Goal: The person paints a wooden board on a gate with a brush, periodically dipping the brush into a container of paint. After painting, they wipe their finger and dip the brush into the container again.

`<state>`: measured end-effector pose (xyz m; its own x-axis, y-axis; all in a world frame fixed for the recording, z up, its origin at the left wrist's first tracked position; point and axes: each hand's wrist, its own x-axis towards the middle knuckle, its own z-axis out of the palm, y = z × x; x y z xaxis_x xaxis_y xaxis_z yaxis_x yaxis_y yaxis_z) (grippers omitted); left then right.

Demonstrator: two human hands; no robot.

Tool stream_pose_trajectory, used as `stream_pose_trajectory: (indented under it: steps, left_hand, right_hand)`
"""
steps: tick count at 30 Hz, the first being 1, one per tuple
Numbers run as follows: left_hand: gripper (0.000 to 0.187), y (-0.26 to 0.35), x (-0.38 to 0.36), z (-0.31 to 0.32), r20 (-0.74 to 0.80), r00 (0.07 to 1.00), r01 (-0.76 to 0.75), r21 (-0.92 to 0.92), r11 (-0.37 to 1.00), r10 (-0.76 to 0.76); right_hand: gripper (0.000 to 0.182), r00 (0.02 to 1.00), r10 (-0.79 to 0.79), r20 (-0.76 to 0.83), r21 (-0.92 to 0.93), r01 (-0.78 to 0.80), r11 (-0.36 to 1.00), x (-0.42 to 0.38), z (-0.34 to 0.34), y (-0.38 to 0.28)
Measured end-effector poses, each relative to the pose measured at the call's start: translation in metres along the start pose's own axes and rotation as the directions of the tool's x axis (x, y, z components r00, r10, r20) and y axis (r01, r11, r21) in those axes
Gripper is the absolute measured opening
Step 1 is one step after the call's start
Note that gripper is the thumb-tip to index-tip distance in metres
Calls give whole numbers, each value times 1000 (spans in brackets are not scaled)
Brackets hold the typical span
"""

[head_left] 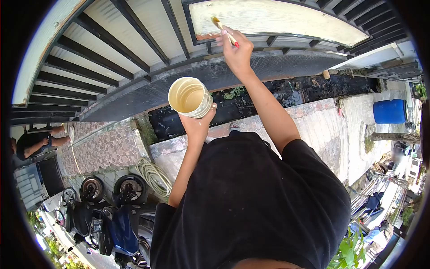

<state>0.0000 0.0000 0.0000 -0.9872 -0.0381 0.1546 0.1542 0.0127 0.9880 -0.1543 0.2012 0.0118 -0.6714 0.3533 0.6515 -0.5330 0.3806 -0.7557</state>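
My right hand (238,53) is closed around a paintbrush (220,25) with a pale handle and a red end. The brush's bristles lie against the left part of a cream wooden panel (286,17) framed in black metal. Along the panel's lower left edge runs a reddish-brown strip. My left hand (199,126) grips a cream, paint-smeared plastic cup (191,96) from below, its open mouth facing up. Cream paint coats the inside of the cup, which is held below the panel and left of my right forearm.
Black metal bars (103,38) curve along the fence. A dark water-filled ditch (286,96) runs beneath it, beside a concrete ledge (313,127). Behind me are a coiled hose (152,176), parked motorcycles (121,228) and a blue barrel (389,111). Another person (33,143) is at far left.
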Motion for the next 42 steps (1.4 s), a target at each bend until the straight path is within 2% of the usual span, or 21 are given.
stream_pose_trajectory:
  steps: [3, 5, 8, 11, 12, 14, 17, 18, 20, 21, 24, 27, 28, 29, 31, 32, 35, 36, 38, 41, 42]
  left_hand:
    - [45, -1, -16, 8, -8, 999, 41, -40, 998, -42]
    - [66, -12, -11, -1, 12, 1000, 2, 26, 1000, -2]
    - [65, -16, -9, 1, -11, 1000, -13, 31, 999, 13]
    - [65, -11, -8, 2, 7, 1000, 26, 17, 1000, -26]
    - [65, -7, -8, 3, 15, 1000, 26, 18, 1000, -26]
    - [47, 2, -9, 4, -9, 1000, 14, -23, 1000, -15]
    - [62, -10, -12, -4, -6, 1000, -20, 74, 997, 21]
    - [62, -8, -13, -5, -15, 1000, -20, 72, 997, 21]
    - [62, -5, -14, -4, -6, 1000, 11, -9, 1000, -11]
    - [62, -6, -14, -4, -8, 1000, 13, -8, 1000, -13]
    - [61, -7, -15, -3, -11, 1000, 0, 36, 999, 0]
    - [59, -3, -11, -1, 44, 999, 19, 19, 1000, -20]
    - [57, -5, -12, 0, 21, 1000, 3, 12, 1000, -4]
    - [56, -6, -14, -1, -2, 1000, -9, 7, 1000, 10]
    - [55, -1, -16, -2, -2, 1000, -13, -1, 1000, 13]
    - [54, 1, -16, -2, -2, 1000, -14, -8, 1000, 14]
    - [54, -1, -16, -3, -4, 1000, -9, -22, 1000, 9]
    - [54, -1, -19, -4, -2, 1000, -3, -20, 1000, 3]
    - [54, 1, -18, -2, 1, 1000, -2, -24, 1000, 2]
    - [54, 1, -16, 2, 42, 999, 6, -1, 1000, -6]
    - [54, 1, -16, 4, 51, 999, 6, -5, 1000, -6]
  right_hand:
    - [26, 984, 41, -175, -145, -67, 987, 6, -44, 12]
    - [25, 943, 44, -329, -162, -103, 981, 6, -53, 13]
    - [24, 968, -13, -250, -228, -46, 973, -3, -37, -7]
    - [24, 996, -60, -61, -20, 59, 998, -14, 7, -16]
    - [24, 996, -58, -67, -23, 57, 998, -12, 5, -12]
    - [23, 993, -73, -92, -123, 62, 990, 0, 3, 1]
    - [22, 970, -23, -243, -175, -21, 984, 8, -26, 8]
    - [22, 972, -24, -235, -172, -17, 985, 6, -30, 4]
    - [22, 934, -19, -356, -179, -48, 983, 2, -33, -4]
    - [22, 935, -16, -354, -177, -50, 983, 2, -27, -10]
    - [22, 982, -90, -166, -129, 69, 989, 4, 0, -20]
    - [22, 986, -84, -145, -106, 69, 992, 17, -10, -12]
    - [23, 980, 11, -197, -69, -25, 997, 27, -24, -5]
    - [25, 968, 7, -250, -45, -19, 999, 34, -40, 1]
    - [22, 949, 0, -316, -78, -26, 997, 41, -69, 9]
    - [28, 938, 3, -347, -125, -49, 991, 39, -82, 7]
    - [26, 867, -163, -471, -387, -37, 921, 46, -103, 11]
    - [26, 868, -159, -471, -388, -42, 921, 46, -100, 15]
    - [22, 884, -292, -366, -557, 44, 829, 49, -86, 26]
    - [25, 937, -255, -238, -449, 126, 885, 28, -23, 6]
    - [22, 931, -314, -187, -462, 199, 864, 18, -7, -1]
